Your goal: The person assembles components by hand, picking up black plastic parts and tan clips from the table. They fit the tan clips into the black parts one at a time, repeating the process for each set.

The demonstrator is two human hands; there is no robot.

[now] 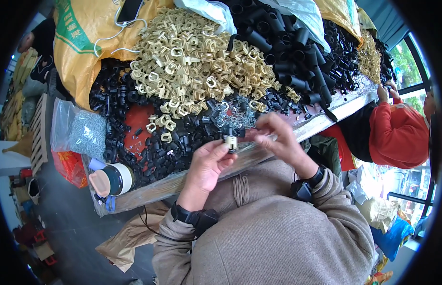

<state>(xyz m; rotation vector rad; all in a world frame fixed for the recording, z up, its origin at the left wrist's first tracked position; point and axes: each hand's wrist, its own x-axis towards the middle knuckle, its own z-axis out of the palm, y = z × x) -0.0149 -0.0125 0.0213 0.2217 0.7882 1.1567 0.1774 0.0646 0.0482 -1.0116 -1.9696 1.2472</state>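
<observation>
My left hand is closed on a small beige plastic clip, pinched between thumb and fingers, with a black part joined to it. Just to the right hovers my right hand, its fingers bent and the thumb apart from the index finger; I see nothing between them. Behind both hands lies a little heap of thin metal springs. A large pile of beige plastic frames rises beyond, and small black plastic pieces spread over the table to the left.
A wooden rail edges the table. At its left end are a lidded cup and a clear bag of small metal parts. Black tubes are heaped at the back. A person in a red top works at the right.
</observation>
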